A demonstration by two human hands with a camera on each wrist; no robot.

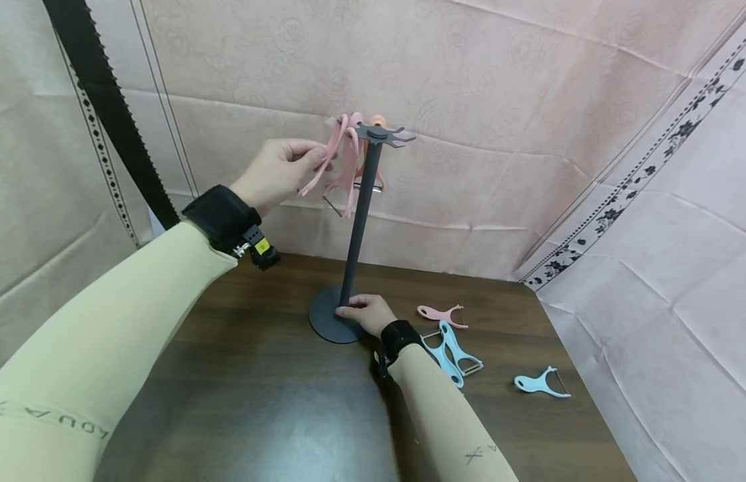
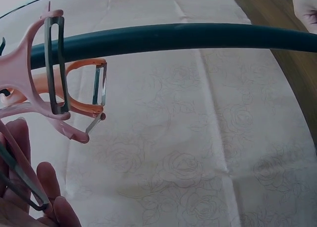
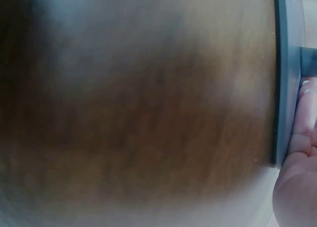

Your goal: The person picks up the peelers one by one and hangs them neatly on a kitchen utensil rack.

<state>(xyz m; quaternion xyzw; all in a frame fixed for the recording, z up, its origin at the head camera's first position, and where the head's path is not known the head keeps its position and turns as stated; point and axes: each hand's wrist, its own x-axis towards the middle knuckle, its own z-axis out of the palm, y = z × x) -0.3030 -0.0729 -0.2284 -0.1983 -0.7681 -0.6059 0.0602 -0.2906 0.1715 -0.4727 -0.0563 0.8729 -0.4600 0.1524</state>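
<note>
My left hand (image 1: 284, 171) pinches a pink Y-shaped peeler (image 1: 335, 139) at the left side of the stand's pronged top. Beside it hang other pink peelers (image 2: 14, 71) and an orange peeler (image 2: 81, 105); part of the held one is hidden by the fingers in the left wrist view. The dark grey stand (image 1: 362, 207) stands upright on a round base (image 1: 324, 318). Low down, my right hand (image 1: 373, 313) holds the foot of the pole between thumb and fingers, resting on the base. In the right wrist view its fingers (image 3: 304, 120) lie along the base.
On the wooden table (image 1: 258, 375), right of the stand, lie a pink peeler (image 1: 435, 313), two overlapping light blue peelers (image 1: 449, 348) and another light blue peeler (image 1: 532, 383). Patterned cloth (image 1: 469, 134) hangs behind and at both sides. The stand's right-hand prongs (image 1: 399, 137) hold nothing.
</note>
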